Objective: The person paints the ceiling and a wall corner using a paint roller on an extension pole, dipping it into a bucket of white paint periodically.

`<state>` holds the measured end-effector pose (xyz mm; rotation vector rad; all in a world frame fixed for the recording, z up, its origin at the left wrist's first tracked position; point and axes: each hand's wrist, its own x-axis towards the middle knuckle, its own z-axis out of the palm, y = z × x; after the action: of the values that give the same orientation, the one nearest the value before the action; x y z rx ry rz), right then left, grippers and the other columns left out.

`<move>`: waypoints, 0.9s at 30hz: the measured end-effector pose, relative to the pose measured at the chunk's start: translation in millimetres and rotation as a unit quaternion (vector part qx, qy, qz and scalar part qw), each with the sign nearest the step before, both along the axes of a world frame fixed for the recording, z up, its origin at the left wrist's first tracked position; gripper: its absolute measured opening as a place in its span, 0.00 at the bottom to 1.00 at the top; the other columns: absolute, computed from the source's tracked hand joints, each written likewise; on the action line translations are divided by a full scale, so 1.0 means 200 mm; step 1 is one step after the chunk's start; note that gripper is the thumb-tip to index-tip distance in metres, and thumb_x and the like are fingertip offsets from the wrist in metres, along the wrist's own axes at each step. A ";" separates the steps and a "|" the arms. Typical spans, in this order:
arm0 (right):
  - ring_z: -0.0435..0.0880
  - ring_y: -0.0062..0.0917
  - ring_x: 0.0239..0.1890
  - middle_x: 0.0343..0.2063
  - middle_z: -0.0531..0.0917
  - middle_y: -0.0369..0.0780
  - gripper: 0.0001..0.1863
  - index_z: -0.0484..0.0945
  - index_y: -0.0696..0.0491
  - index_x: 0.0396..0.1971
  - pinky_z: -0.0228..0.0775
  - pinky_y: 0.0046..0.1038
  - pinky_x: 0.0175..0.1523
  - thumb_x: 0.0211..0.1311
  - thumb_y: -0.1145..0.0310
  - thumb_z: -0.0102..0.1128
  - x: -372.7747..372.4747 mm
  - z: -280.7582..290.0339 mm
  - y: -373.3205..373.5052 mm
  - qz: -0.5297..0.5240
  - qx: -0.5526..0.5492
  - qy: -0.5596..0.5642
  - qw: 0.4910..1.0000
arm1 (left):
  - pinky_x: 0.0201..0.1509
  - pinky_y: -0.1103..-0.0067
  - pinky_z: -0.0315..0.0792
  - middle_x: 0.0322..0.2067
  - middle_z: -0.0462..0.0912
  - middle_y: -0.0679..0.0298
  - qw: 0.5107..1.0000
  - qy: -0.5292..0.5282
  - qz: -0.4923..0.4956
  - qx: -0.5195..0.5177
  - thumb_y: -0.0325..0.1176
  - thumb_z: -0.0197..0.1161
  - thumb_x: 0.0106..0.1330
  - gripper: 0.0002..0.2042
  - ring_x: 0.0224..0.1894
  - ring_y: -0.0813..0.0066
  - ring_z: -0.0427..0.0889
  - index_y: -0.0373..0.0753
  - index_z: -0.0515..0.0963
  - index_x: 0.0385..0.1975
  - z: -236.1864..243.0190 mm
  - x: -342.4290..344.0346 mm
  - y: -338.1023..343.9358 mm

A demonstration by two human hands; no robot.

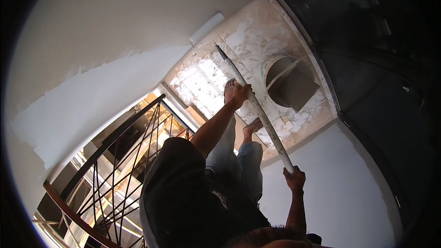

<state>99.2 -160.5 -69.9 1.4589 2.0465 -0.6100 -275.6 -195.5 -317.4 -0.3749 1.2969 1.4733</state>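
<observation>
- Pole (269,127), long and pale with a dark far end: runs across the middle on an 11-to-5 o'clock line, dark end near 12.
- Left hand (240,95): closed round the pole partway up, just 2 o'clock of centre.
- Right hand (294,178): closed round the near end, between 4 and 5 o'clock.
- Pale strip (206,28) at the foot of the wall (119,18), 12 o'clock, near the dark end; can't tell if joined.
- Bucket (277,70) on the blotched floor (257,41), 2 o'clock; railing (98,151), 8 o'clock.
- Handling, my judgement: wide grip suits this length; guide with left hand, steer with right.
- Keep wrists loose, pressure even, swing short.
- Likely snags: bucket on the 2 o'clock side, left foot (229,88) near the pole, railing at 8. Set feet first.
</observation>
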 end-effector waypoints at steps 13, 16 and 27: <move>0.84 0.46 0.26 0.20 0.83 0.48 0.21 0.79 0.54 0.26 0.77 0.45 0.35 0.53 0.49 0.67 -0.49 -0.46 0.03 -0.041 -0.051 -0.105 0.992 | 0.39 0.71 0.80 0.41 0.76 0.54 0.993 -0.034 -0.025 -0.111 0.36 0.58 0.63 0.16 0.35 0.62 0.82 0.32 0.71 0.46 -1.15 -0.06 0.00; 0.84 0.47 0.26 0.21 0.83 0.48 0.20 0.79 0.54 0.27 0.77 0.46 0.36 0.53 0.50 0.67 -0.45 -0.42 -0.03 -0.029 -0.067 -0.113 0.991 | 0.37 0.72 0.80 0.44 0.74 0.53 0.987 0.079 -0.041 -0.132 0.35 0.57 0.63 0.18 0.34 0.64 0.81 0.35 0.70 0.50 -1.41 0.08 -0.22; 0.85 0.47 0.30 0.24 0.84 0.49 0.23 0.80 0.54 0.29 0.76 0.47 0.38 0.51 0.47 0.65 -0.39 -0.64 -0.29 -0.062 -0.136 -0.085 0.985 | 0.30 0.69 0.80 0.27 0.77 0.56 0.988 -0.089 0.009 -0.124 0.34 0.56 0.65 0.11 0.25 0.63 0.81 0.29 0.71 0.35 -1.14 -0.11 -0.49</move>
<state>21.2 -218.8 -198.1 1.4289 1.6791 -0.7545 -297.4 -293.8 -544.6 -0.6677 1.3373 1.2641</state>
